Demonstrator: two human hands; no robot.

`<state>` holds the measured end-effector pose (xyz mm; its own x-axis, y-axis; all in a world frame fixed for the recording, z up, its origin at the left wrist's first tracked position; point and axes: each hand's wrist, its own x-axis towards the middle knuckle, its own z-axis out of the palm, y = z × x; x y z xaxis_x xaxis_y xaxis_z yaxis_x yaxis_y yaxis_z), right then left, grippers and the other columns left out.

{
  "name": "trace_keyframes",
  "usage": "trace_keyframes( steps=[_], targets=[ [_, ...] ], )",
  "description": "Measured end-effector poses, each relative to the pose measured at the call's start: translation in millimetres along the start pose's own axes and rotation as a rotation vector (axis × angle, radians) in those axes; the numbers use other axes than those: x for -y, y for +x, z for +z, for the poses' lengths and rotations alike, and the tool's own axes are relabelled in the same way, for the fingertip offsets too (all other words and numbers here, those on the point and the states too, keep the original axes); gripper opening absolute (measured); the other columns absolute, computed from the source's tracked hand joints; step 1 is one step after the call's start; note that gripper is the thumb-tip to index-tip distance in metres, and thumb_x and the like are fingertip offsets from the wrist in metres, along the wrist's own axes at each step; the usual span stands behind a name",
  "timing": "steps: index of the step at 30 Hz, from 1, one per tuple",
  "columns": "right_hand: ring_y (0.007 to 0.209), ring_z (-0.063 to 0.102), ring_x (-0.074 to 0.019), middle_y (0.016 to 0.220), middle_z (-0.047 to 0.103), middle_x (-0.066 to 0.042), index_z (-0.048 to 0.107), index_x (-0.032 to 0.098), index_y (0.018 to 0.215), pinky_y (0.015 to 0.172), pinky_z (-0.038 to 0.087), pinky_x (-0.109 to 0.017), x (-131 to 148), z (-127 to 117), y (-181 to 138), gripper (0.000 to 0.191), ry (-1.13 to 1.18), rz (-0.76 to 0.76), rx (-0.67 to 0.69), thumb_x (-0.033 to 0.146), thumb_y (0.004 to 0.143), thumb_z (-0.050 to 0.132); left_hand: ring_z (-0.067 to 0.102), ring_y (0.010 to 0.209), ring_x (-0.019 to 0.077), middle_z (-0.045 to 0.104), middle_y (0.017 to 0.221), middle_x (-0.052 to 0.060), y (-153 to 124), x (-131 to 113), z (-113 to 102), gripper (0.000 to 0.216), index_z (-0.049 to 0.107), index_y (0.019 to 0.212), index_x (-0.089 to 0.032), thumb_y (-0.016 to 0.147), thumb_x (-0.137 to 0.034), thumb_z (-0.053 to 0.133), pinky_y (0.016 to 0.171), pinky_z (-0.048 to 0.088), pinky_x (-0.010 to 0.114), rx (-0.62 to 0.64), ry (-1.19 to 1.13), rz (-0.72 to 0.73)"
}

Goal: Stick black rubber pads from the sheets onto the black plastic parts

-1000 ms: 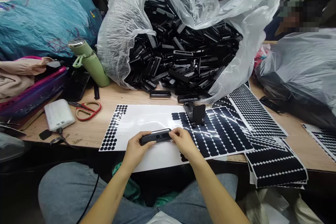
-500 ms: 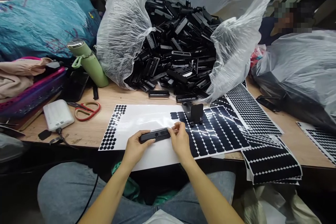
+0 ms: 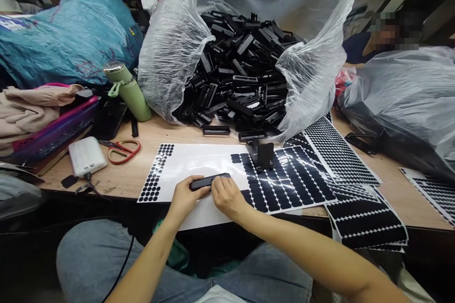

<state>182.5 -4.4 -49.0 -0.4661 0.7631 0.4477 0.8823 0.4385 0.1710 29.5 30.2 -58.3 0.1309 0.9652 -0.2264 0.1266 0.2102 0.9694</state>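
Observation:
My left hand (image 3: 186, 199) is closed on the left end of a long, narrow black plastic part (image 3: 201, 182), held above the white sheet. Over the part's middle and right end, my right hand (image 3: 228, 197) has its fingers curled and pressed together against it. The fingers hide that end, and any small piece under them cannot be made out. Beneath both hands lies a white backing sheet (image 3: 192, 158) with black oval stickers (image 3: 295, 180) at the right and small round ones (image 3: 153, 175) at the left. A black stand-like piece (image 3: 263, 155) rests on the stickers.
Behind the sheet, an open plastic bag (image 3: 170, 57) spills a heap of black parts (image 3: 241, 66). Red-handled scissors (image 3: 124, 151), a white power bank (image 3: 87, 156) and a green bottle (image 3: 130, 94) stand left. More sticker sheets (image 3: 366, 218) overhang the right edge. A person (image 3: 359, 47) sits beyond.
My right hand has shifted left from the part's right end to over its middle, fingers now curled down on it. My left hand keeps its hold. The view has turned slightly.

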Motion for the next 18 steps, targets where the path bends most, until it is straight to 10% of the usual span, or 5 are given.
trace_keyframes(
  steps=[13, 18],
  targets=[
    [0.112, 0.042, -0.0256, 0.126, 0.048, -0.013, 0.046, 0.017, 0.122, 0.091, 0.034, -0.041, -9.8, -11.1, -38.4, 0.041, 0.230, 0.565, 0.074, 0.029, 0.083, 0.049, 0.060, 0.075, 0.0176, 0.063, 0.086, 0.005, -3.1, -6.9, 0.2, 0.047, 0.062, 0.096, -0.014, 0.056, -0.037, 0.072, 0.072, 0.051, 0.032, 0.033, 0.065, 0.046],
    [0.117, 0.038, -0.0258, 0.129, 0.045, -0.010, 0.048, 0.023, 0.120, 0.094, 0.031, -0.044, -9.2, -16.3, -41.7, 0.041, 0.278, 0.473, 0.043, 0.035, 0.082, 0.051, 0.060, 0.068, 0.0159, 0.062, 0.082, 0.004, -7.3, -15.5, -2.3, 0.048, 0.061, 0.093, -0.013, 0.053, -0.036, 0.073, 0.066, 0.052, 0.030, 0.034, -0.006, 0.023]
  ],
)
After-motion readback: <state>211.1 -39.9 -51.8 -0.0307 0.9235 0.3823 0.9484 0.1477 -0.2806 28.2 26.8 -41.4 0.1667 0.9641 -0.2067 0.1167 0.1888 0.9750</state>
